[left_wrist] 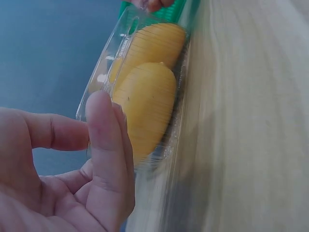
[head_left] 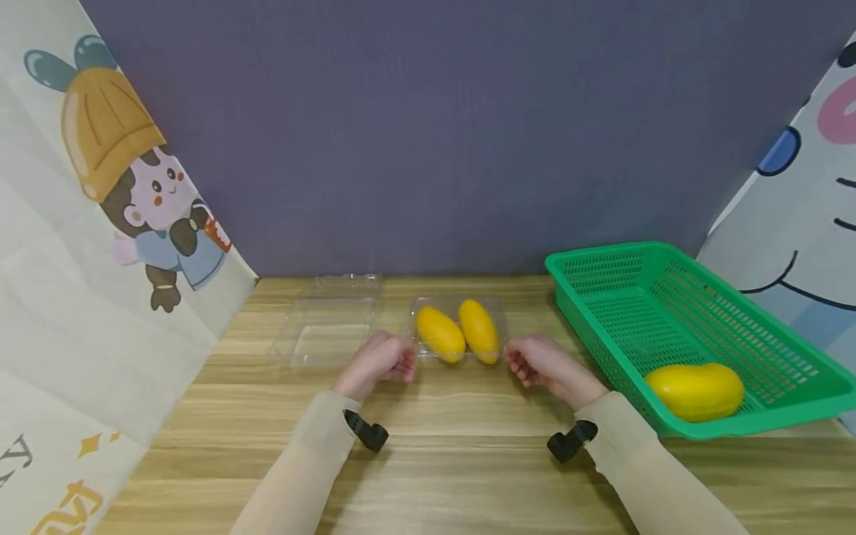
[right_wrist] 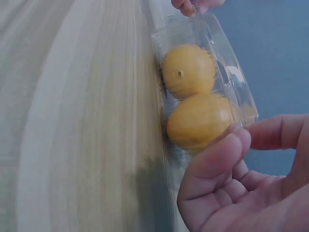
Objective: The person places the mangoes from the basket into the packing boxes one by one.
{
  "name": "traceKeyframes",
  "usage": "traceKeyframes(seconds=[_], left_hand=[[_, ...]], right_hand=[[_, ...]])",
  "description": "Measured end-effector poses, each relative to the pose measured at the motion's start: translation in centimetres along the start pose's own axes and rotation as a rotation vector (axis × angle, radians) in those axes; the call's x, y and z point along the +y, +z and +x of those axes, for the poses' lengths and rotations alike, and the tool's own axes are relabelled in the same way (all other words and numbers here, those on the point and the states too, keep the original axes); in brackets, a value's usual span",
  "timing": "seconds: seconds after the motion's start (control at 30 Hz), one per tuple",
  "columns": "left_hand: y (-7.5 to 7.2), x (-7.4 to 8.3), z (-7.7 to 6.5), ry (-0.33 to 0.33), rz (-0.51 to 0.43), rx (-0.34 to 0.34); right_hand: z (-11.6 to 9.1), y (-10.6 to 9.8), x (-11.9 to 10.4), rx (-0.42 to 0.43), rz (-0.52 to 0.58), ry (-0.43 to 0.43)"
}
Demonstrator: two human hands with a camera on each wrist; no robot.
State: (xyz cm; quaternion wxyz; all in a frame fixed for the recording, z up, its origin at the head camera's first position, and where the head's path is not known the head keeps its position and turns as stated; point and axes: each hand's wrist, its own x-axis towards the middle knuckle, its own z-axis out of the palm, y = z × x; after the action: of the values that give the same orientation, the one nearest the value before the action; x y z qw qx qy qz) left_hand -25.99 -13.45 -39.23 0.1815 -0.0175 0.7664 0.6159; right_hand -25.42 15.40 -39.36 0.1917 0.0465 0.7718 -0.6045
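Note:
Two yellow mangoes (head_left: 440,334) lie side by side in a clear plastic box (head_left: 498,308) on the table. My left hand (head_left: 382,362) is at the box's left side, its thumb and fingertip pinching the rim near a corner. On the opposite side, my right hand (head_left: 548,365) pinches the rim in the same manner. From the left wrist view, the mangoes (left_wrist: 149,104) show through the ribbed clear wall, and the fingers hide one corner. The right wrist view shows the mangoes (right_wrist: 188,70) end-on behind the plastic, with the fingertips over the near corner.
Left of my left hand stands another clear plastic box (head_left: 334,327), opened out. A green basket (head_left: 582,312) sits at the right, with a yellow fruit (head_left: 695,391) in its near end. A dark wall panel (head_left: 428,148) rises behind the wooden table (head_left: 455,461).

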Motion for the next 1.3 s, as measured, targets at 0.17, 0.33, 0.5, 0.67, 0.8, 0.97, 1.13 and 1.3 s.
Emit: traceKeyframes(seconds=[0.17, 0.33, 0.5, 0.67, 0.8, 0.97, 1.13, 1.3], left_hand=[[0.6, 0.4, 0.8, -0.008, -0.027, 0.054], [1.4, 0.7, 1.2, -0.003, -0.078, 0.100], [1.9, 1.0, 1.7, -0.004, -0.136, 0.103], [2.2, 1.1, 2.4, -0.009, -0.174, 0.117], [2.6, 1.3, 3.0, -0.012, -0.201, 0.145], [3.0, 1.3, 3.8, -0.032, -0.232, 0.161], [3.3, 1.6, 4.2, -0.034, -0.248, 0.160], [3.8, 1.7, 4.9, -0.035, -0.267, 0.164]], right_hand=[[0.8, 0.0, -0.2, 0.046, 0.018, 0.010], [1.3, -0.2, -0.4, 0.090, 0.032, 0.016], [1.7, -0.2, -0.5, 0.119, 0.048, 0.000], [2.3, -0.1, -0.5, 0.155, 0.081, 0.004], [2.6, -0.1, -0.6, 0.183, 0.106, 0.002], [2.9, -0.2, -0.3, 0.200, 0.148, 0.001], [3.1, -0.5, -0.1, 0.218, 0.188, -0.001], [3.3, -0.9, -0.1, 0.242, 0.212, -0.017]])
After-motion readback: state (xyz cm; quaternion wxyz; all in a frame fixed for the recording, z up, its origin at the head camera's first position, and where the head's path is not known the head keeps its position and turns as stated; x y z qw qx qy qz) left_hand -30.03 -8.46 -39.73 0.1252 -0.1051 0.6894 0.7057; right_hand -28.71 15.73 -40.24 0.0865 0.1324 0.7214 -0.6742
